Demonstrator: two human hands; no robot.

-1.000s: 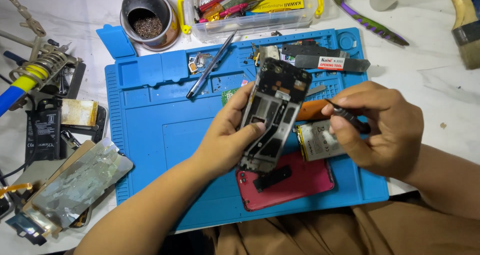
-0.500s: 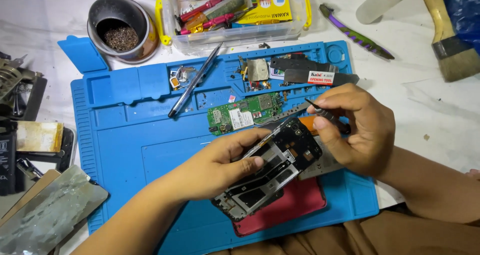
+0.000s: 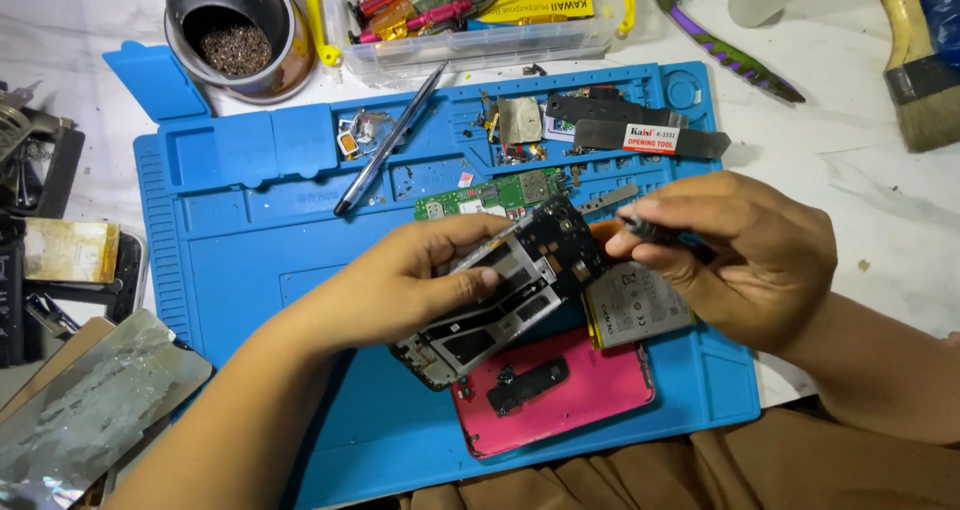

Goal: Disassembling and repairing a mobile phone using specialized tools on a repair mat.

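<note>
The left hand grips the phone frame, its long axis running from seven to one o'clock, the upper end meeting the screwdriver pinched in the right hand.

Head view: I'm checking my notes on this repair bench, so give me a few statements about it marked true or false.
1. The left hand holds the opened phone frame over the blue mat. True.
2. The right hand is empty. False: it grips a small dark tool near the frame's upper end.
3. The pink back cover lies on the mat. True.
4. The green circuit board sits in the clear plastic box. False: it lies on the mat.
5. The paintbrush lies on the mat. False: it lies on the white table.
</note>
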